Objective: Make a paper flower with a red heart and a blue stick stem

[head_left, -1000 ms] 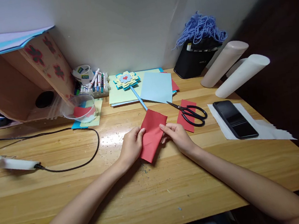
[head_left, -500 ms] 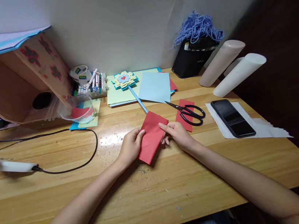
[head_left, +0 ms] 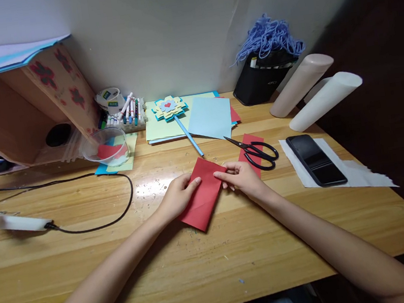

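A red paper rectangle (head_left: 203,193) is held tilted over the wooden table between both hands. My left hand (head_left: 182,194) grips its left edge, thumb on top. At its upper right corner, my right hand (head_left: 240,176) pinches the paper between thumb and fingers. Just beyond the paper lies a paper flower (head_left: 169,107) with a blue stem (head_left: 189,137). Black-handled scissors (head_left: 256,153) rest partly on another red paper piece (head_left: 249,157), right of my right hand.
Colored sheets (head_left: 212,115) lie at the back beside markers (head_left: 132,112). A clear bowl (head_left: 105,148), a cable (head_left: 131,190) and a white tool (head_left: 14,223) are on the left. A phone (head_left: 314,159), two tubes (head_left: 325,100) and a black holder (head_left: 263,81) stand or lie right.
The red paper has moved slightly down toward me and turned a little, uncovering the lower end of the blue stem. Both hands still hold it.
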Demonstrator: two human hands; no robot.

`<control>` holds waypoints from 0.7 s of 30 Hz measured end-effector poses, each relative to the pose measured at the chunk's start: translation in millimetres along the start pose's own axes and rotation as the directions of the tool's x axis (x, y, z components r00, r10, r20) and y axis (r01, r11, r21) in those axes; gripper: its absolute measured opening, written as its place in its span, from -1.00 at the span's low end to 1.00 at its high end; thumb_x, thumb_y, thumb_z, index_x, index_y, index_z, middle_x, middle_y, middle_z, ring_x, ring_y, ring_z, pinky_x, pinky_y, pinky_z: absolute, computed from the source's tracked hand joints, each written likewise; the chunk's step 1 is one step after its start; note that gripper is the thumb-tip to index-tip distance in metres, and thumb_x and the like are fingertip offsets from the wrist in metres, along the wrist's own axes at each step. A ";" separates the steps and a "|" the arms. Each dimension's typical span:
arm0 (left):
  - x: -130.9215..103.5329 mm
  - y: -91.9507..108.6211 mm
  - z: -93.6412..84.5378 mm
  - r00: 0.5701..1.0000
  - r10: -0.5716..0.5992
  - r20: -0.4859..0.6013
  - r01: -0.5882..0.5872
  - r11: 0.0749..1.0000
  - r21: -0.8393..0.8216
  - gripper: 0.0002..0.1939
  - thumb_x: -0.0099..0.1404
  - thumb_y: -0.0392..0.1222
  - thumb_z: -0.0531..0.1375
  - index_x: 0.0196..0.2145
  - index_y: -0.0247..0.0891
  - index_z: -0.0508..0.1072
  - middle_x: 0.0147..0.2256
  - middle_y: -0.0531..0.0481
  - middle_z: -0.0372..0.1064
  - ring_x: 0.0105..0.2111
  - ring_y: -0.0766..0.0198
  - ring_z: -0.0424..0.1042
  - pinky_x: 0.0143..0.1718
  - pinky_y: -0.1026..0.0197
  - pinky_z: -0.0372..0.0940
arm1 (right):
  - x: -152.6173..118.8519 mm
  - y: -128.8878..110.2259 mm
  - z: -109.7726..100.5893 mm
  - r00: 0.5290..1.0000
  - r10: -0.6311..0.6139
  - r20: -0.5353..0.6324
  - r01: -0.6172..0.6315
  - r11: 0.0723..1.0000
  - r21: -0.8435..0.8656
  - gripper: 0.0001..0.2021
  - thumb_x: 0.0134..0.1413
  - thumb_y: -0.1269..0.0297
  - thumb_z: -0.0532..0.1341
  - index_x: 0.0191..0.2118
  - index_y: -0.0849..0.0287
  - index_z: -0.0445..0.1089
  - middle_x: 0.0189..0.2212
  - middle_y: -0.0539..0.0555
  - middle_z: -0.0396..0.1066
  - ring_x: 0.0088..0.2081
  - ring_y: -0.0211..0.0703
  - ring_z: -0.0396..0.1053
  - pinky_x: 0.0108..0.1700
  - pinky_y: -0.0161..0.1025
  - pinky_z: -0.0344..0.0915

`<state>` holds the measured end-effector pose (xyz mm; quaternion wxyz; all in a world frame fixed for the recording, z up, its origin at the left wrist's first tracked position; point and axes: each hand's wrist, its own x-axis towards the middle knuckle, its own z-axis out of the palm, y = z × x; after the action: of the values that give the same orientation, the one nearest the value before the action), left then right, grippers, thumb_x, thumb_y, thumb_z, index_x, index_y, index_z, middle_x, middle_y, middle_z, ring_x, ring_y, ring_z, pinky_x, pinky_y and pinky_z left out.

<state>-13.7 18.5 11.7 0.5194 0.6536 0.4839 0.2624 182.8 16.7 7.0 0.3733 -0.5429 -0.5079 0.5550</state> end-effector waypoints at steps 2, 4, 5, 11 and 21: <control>-0.8 0.6 1.2 1.000 0.007 -0.026 -0.006 0.999 0.049 -0.67 0.26 -0.01 -0.01 -0.37 -0.31 0.40 -0.41 -0.04 0.39 -0.42 0.24 0.30 -0.41 0.26 0.17 | -1.7 -1.3 3.9 1.000 0.010 -0.022 -0.010 1.000 0.004 -0.68 -0.18 0.05 0.29 -0.56 0.24 0.31 -0.73 -0.05 0.30 -0.74 -0.42 0.12 -0.72 -0.43 -0.03; -1.8 0.7 2.4 0.999 0.025 -0.049 -0.021 0.996 0.086 -0.67 0.28 -0.03 -0.03 -0.36 -0.31 0.40 -0.40 -0.04 0.40 -0.41 0.23 0.31 -0.39 0.25 0.18 | -2.5 -2.4 6.8 0.999 0.024 -0.044 -0.024 1.000 0.012 -0.67 -0.20 0.05 0.30 -0.57 0.23 0.30 -0.73 -0.06 0.30 -0.74 -0.42 0.12 -0.71 -0.43 -0.02; -2.2 0.8 2.9 0.998 0.036 -0.056 -0.030 0.995 0.098 -0.67 0.28 -0.04 -0.04 -0.35 -0.31 0.41 -0.39 -0.05 0.41 -0.39 0.22 0.32 -0.37 0.25 0.18 | -2.7 -2.8 7.6 0.998 0.030 -0.053 -0.030 0.999 0.016 -0.67 -0.20 0.04 0.30 -0.58 0.22 0.29 -0.73 -0.06 0.30 -0.74 -0.42 0.12 -0.71 -0.43 -0.01; -2.4 3.1 2.6 0.997 0.051 -0.066 -0.042 0.991 0.130 -0.68 0.30 -0.07 -0.05 -0.33 -0.30 0.41 -0.38 -0.04 0.42 -0.40 0.23 0.33 -0.38 0.26 0.19 | -2.2 -3.5 7.5 0.998 0.037 -0.050 -0.034 0.998 0.046 -0.66 -0.18 0.02 0.28 -0.57 0.22 0.30 -0.74 -0.05 0.31 -0.73 -0.40 0.14 -0.69 -0.42 0.02; -2.1 1.8 4.3 0.998 0.029 -0.053 -0.026 0.998 0.061 -0.67 0.31 -0.06 -0.06 -0.33 -0.31 0.39 -0.37 -0.05 0.41 -0.40 0.24 0.31 -0.37 0.26 0.17 | -1.9 -0.4 8.8 0.998 0.028 -0.056 -0.023 0.996 0.087 -0.67 -0.17 0.03 0.29 -0.54 0.24 0.32 -0.74 -0.06 0.29 -0.71 -0.39 0.18 -0.67 -0.42 0.07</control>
<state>-10.3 14.8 12.3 0.4824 0.6683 0.4965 0.2723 174.4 13.5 6.9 0.4036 -0.5485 -0.4654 0.5653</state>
